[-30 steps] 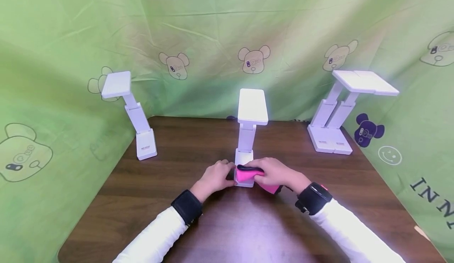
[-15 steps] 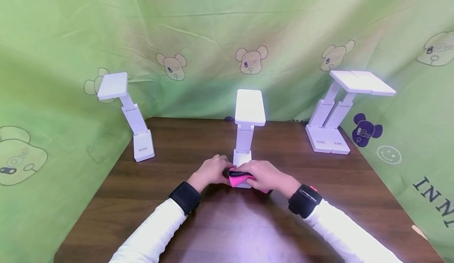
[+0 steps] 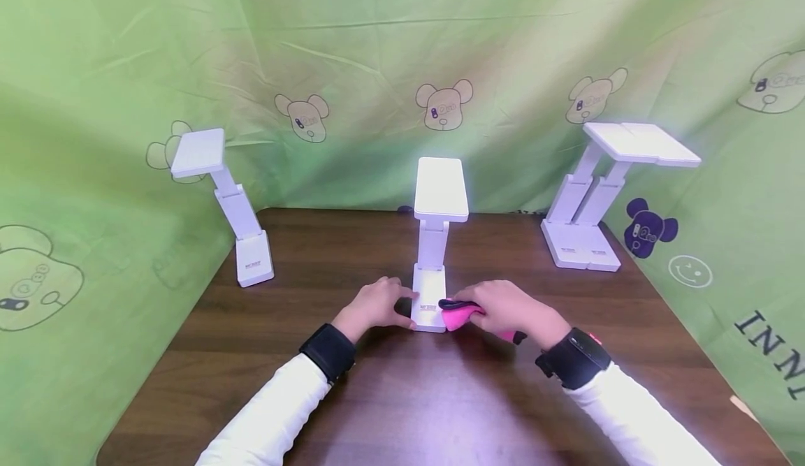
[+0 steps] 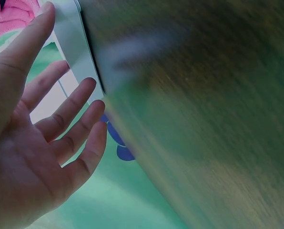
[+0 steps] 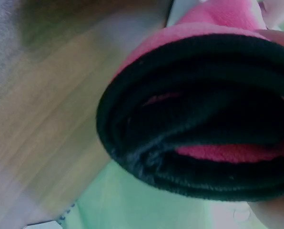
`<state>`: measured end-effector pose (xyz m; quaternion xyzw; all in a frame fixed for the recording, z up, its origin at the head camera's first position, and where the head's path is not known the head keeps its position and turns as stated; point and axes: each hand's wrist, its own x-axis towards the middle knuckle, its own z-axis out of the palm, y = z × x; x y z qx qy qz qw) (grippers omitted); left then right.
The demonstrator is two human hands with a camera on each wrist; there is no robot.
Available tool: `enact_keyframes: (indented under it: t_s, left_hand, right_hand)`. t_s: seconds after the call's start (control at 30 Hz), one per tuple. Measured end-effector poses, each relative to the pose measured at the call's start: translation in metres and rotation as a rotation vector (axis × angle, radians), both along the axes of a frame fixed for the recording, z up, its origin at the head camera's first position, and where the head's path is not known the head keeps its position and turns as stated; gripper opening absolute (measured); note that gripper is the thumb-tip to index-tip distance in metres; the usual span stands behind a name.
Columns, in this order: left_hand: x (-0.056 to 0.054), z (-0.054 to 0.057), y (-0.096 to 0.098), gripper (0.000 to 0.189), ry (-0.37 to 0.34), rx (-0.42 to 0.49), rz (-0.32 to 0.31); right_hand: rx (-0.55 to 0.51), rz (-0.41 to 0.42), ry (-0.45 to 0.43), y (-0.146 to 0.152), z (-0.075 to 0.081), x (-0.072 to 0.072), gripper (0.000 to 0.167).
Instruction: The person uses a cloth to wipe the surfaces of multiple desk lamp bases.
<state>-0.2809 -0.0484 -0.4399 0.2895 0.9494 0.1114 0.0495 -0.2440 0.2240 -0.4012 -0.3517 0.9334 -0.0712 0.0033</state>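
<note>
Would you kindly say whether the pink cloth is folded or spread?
Folded: the pink cloth shows curled, stacked layers in the right hand.

Your right hand [image 5: 274,213] grips a folded pink cloth [image 5: 199,114] edged in black, the table [image 5: 51,109] to its left, green curtain [image 5: 142,202] below.

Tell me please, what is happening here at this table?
A person's right hand holds a folded pink cloth at the right edge of the base of the middle white desk lamp. The left hand touches the base's left side. Another desk lamp stands on the left, and two lamps stand side by side on the right.
</note>
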Motion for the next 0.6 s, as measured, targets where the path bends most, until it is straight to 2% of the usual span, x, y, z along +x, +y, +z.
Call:
enact_keyframes:
  t_s: [0.13, 0.3, 0.4, 0.5, 0.6]
  left_hand:
    - [0.001, -0.001, -0.001, 0.063, 0.005, -0.001, -0.004]
    - [0.002, -0.002, -0.002, 0.056, 0.016, 0.043, -0.010]
    - [0.002, -0.003, -0.003, 0.050, 0.044, 0.071, -0.017]
    - [0.002, -0.003, -0.003, 0.050, 0.069, 0.071, -0.024]
    - [0.002, -0.003, -0.003, 0.053, 0.063, 0.059, -0.024]
  right_hand:
    - [-0.065, 0.032, 0.027, -0.004, 0.002, 0.000, 0.036]
    - [-0.185, 0.155, 0.048, -0.027, -0.004, -0.004, 0.039]
    - [-0.206, 0.203, 0.048, -0.041, -0.011, -0.008, 0.041]
    - [-0.196, 0.201, 0.036, -0.049, -0.018, -0.011, 0.043]
    - [-0.180, 0.166, 0.004, -0.050, -0.021, -0.012, 0.040]
